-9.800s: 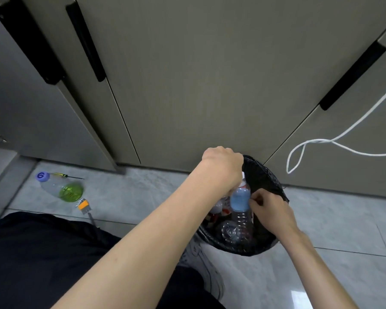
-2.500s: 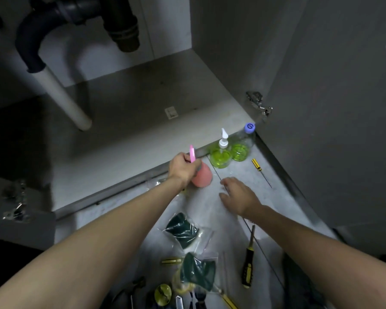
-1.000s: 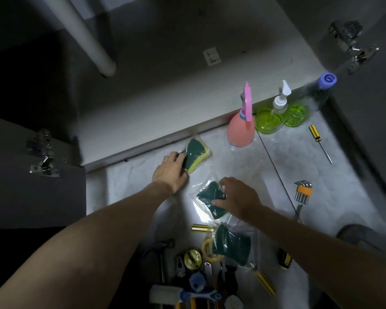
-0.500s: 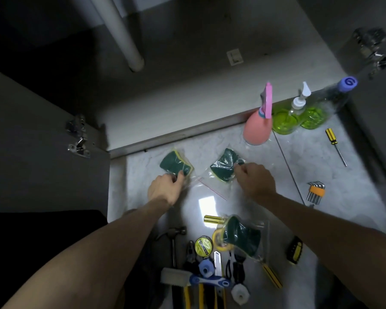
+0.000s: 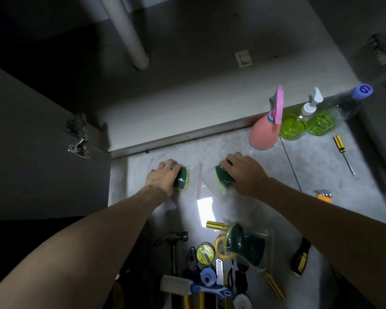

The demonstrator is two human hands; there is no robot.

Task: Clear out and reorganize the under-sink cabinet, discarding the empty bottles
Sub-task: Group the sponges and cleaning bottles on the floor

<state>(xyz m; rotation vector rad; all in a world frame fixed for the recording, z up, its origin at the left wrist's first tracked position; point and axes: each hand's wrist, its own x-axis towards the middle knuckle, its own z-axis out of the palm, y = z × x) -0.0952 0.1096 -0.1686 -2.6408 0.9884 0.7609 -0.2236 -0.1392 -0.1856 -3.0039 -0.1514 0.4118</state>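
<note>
Left hand is laid over a bagged sponge, fingers curled down on it; right hand grips a second bagged sponge likewise. Both packets are held on the floor tiles, just before the cabinet sill, apart from each other.

Judged step: sponges being grouped for return to the cabinet. Slippery plastic is best lifted by the sponge body, not the loose bag edge.

Sponges: dark green face, yellow backing, clear red-striped zip bags. A third bagged sponge lies nearer, among tools.
</note>
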